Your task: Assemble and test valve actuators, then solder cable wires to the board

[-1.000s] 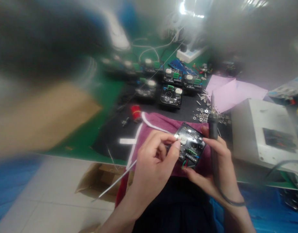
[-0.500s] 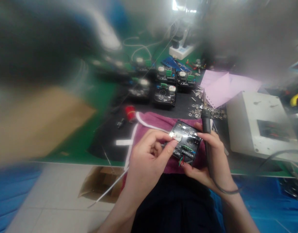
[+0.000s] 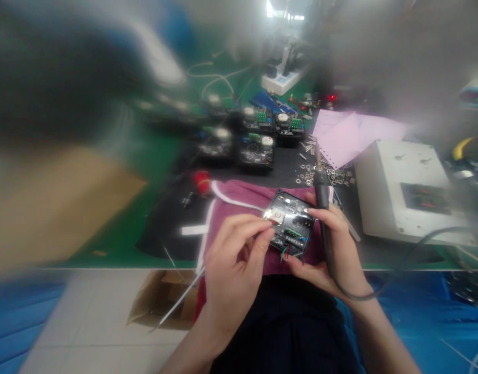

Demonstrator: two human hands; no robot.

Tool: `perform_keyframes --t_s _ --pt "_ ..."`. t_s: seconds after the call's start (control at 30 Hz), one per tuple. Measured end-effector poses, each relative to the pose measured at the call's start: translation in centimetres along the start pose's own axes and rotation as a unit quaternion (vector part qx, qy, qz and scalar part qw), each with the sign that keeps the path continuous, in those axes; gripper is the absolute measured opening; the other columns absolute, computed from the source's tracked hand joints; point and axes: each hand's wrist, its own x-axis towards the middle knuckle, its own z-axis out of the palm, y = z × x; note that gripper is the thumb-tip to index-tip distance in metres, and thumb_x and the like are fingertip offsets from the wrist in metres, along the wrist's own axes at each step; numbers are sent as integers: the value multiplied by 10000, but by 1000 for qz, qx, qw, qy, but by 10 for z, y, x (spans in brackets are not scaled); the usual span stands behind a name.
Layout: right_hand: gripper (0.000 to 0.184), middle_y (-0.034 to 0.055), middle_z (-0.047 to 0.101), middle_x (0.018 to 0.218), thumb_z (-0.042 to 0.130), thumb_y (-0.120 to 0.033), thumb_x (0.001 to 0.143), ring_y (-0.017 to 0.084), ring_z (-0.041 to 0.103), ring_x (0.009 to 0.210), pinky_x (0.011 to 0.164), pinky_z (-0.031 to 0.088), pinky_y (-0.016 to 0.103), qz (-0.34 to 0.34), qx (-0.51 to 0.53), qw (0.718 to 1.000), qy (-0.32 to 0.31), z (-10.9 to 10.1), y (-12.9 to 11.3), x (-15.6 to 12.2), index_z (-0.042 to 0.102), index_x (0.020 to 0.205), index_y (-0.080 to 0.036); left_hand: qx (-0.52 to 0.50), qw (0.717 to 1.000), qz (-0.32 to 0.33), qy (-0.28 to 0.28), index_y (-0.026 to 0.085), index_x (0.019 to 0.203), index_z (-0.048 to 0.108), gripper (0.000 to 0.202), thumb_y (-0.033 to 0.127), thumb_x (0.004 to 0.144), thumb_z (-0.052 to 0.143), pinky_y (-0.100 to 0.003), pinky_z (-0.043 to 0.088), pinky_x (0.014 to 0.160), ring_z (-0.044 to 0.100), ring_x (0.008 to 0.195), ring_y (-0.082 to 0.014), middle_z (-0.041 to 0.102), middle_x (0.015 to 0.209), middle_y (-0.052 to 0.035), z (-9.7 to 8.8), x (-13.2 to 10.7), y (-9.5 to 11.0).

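Note:
A black square circuit board (image 3: 297, 214) in a dark housing is tilted toward me over the purple cloth (image 3: 239, 195). My right hand (image 3: 332, 244) grips its right edge and lower corner. The same hand also holds a soldering iron (image 3: 322, 192), tip pointing up and away, between its fingers; the cord passes over the wrist. My left hand (image 3: 241, 254) is pinched at the board's left side, fingertips beside a round white component (image 3: 276, 216). A bit of red shows at those fingertips, too small to name. Short green, red and black wires (image 3: 284, 253) hang from the board's lower edge.
Several similar boards (image 3: 256, 153) stand on the black mat behind. Loose metal nuts and pins (image 3: 306, 174) lie near pink paper (image 3: 340, 132). A grey box (image 3: 406, 192) stands to the right, a red spool (image 3: 202, 183) to the left. A power strip (image 3: 281, 80) is farther back.
My left fingertips have drawn slightly back from the white component, and more red shows there. The right hand keeps its hold on board and iron. The whole view has shifted a little.

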Motion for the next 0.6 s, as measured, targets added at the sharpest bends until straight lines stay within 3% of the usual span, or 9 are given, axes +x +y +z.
perform_keyframes --t_s 0.1,0.2,0.3,0.6 --pt "898 179 501 1592 939 -307 742 386 488 1505 1282 385 589 -4 7 1000 0 0 -1 1 460 1499 -244 30 996 83 9 223 1155 753 291 42 928 751 -263 605 915 728 1019 -146 751 1136 -22 -9 -11 -2" --pt "907 178 501 1600 944 -294 734 391 472 1523 1271 408 574 -6 17 1000 0 -1 -1 1 464 1502 -243 24 989 130 -67 218 1197 736 362 27 894 789 -252 607 963 735 1045 -138 760 1147 -17 -15 -17 -3" --pt "916 173 493 1613 950 -292 721 395 465 1529 1270 411 576 -5 22 1000 3 -2 -1 1 470 1500 -249 17 985 137 -106 229 1198 744 367 29 894 796 -231 594 996 734 1068 -118 756 1148 -4 -16 -20 -4" --pt "982 164 468 1639 988 -312 695 383 436 1551 1284 403 570 5 25 1000 -8 -3 1 -3 457 1519 -265 20 984 147 -94 211 1108 759 297 27 878 800 -213 587 914 742 983 -104 763 1072 -4 -11 -17 -4"
